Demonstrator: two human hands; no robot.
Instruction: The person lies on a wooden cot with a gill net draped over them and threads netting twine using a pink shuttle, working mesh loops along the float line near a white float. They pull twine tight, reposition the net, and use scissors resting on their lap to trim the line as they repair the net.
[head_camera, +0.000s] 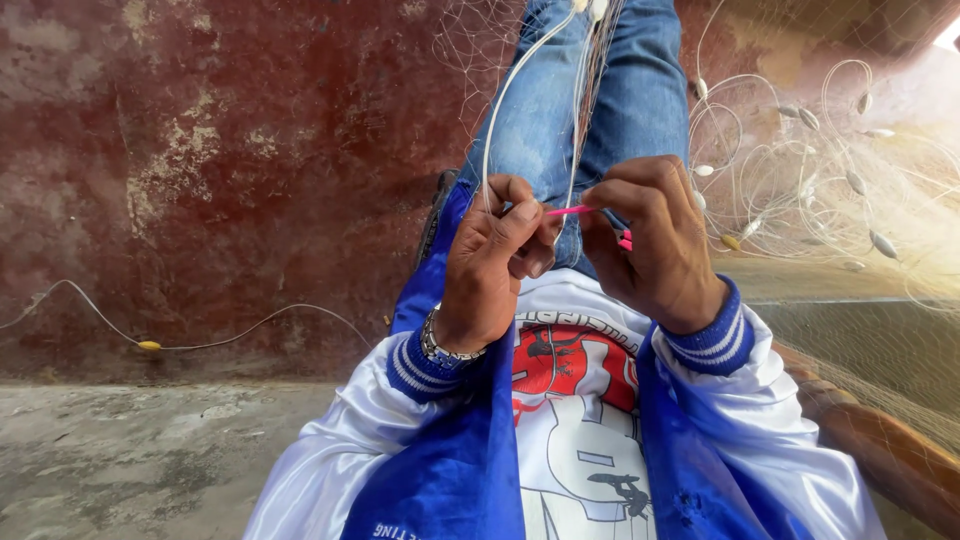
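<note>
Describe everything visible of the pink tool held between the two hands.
The pink tool is a thin, flat, plastic-looking strip lying roughly level above the lap. Its left end is pinched by the left hand; its right part disappears behind the right hand, where a pink bit shows again by the fingers. Pale net cords run up just behind it.

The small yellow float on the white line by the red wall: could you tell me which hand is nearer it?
Left. The left hand is nearer the yellow float; the right hand is farther away.
</note>
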